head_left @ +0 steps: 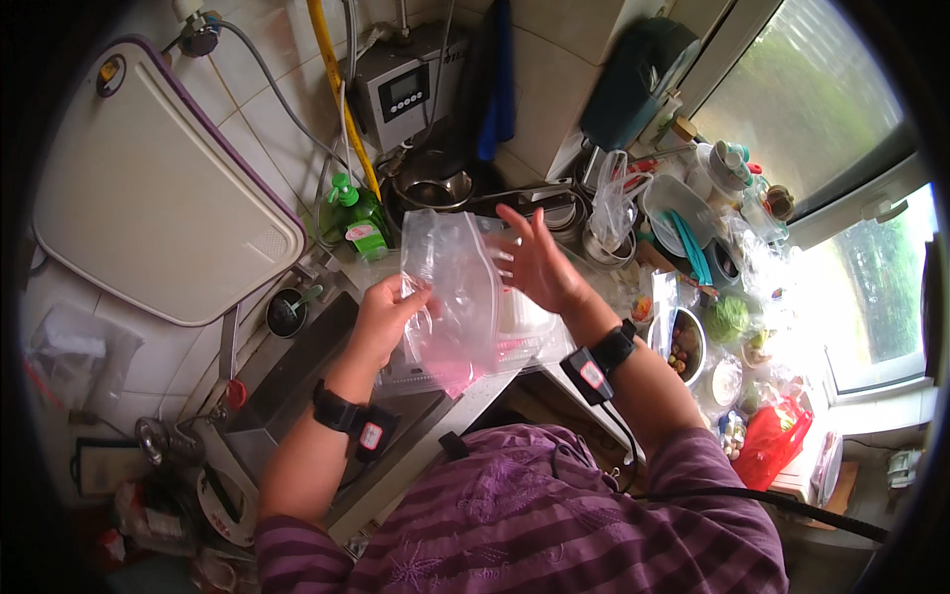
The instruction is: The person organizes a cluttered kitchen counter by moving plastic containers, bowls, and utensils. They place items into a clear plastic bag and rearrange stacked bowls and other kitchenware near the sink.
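My left hand (pixel 390 315) pinches a clear plastic bag (pixel 456 304) by its left side, thumb in front. The bag hangs upright and looks flat, with a thick seam along its right edge. Beside that edge is my right hand (pixel 545 267), fingers spread, with nothing in its grasp; some fingertips are partly behind the bag or blurred. Under and behind the bag, clear plastic packaging (pixel 523 319) lies on the counter. A pink piece (pixel 460 377) shows below the bag, and I cannot tell what it is.
At left is a sink (pixel 297 379), with a green pump bottle (pixel 360 215) behind it. A large cutting board (pixel 167 193) hangs on the wall. Bowls, a cabbage (pixel 726 319), a pot (pixel 610 241) and a red bag (pixel 775 442) crowd the right side by the window. A cable (pixel 764 501) trails from my right side.
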A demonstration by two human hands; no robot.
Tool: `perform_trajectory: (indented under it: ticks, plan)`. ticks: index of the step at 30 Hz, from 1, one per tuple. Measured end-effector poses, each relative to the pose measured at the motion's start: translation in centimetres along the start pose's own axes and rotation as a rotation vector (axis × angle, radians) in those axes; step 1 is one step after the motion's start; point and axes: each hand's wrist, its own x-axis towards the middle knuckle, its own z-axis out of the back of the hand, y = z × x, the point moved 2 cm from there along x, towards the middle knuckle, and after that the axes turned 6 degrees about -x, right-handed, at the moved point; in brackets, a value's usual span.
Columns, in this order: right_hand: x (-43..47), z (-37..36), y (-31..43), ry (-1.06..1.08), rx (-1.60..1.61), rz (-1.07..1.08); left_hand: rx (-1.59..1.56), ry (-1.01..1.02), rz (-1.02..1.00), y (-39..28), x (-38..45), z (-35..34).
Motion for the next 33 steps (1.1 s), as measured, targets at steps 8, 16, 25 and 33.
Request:
perform_trajectory:
  ticks: [8,16,25,33]
  plan:
    - [-0.2,1.5,-4.5,-0.112,-0.232,-0.178,-0.383,-0.025,0.082,-1.0,-1.2,-0.5]
    - [-0.2,0.0,-1.6,-0.004,-0.272,0.021,-0.55,0.056,0.113,2.6,-0.6,2.4]
    - [-2.3,5.4,-0.1,-0.27,-1.511,0.355,-0.149,-0.321,0.047,3.8,-3.3,5.5]
    - [-1.0,2.6,-0.7,-0.266,-1.267,0.249,0.152,-0.423,-0.117,10.6,-4.1,9.7]
